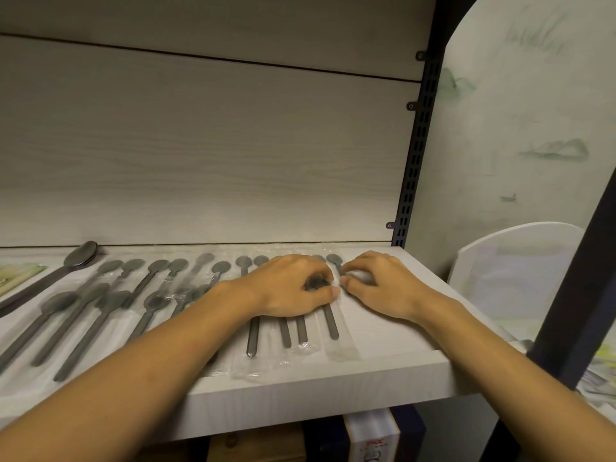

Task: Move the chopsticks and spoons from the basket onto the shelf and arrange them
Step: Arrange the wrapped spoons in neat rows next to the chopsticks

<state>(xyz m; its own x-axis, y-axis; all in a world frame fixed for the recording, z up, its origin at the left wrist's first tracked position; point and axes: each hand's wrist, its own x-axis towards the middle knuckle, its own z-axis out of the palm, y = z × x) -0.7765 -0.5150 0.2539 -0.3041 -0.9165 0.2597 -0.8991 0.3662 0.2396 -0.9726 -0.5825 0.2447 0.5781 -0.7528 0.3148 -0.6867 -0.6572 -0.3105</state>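
Both hands (293, 288) (376, 285) pinch one wrapped spoon (328, 315) (rightmost) on shelf (383, 341).

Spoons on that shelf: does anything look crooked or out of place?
Mostly tidy. The wrapped spoons lie in rows on the shelf, though the left ones fan out at a slant. One larger unwrapped spoon at far left lies more steeply angled than the rest.

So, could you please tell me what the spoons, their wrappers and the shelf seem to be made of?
Spoons: probably metal with a matte dark grey finish, thin and barely glinting. Wrappers: clear thin plastic, crinkled and shiny. Shelf: pale wood-grain board, possibly laminate.
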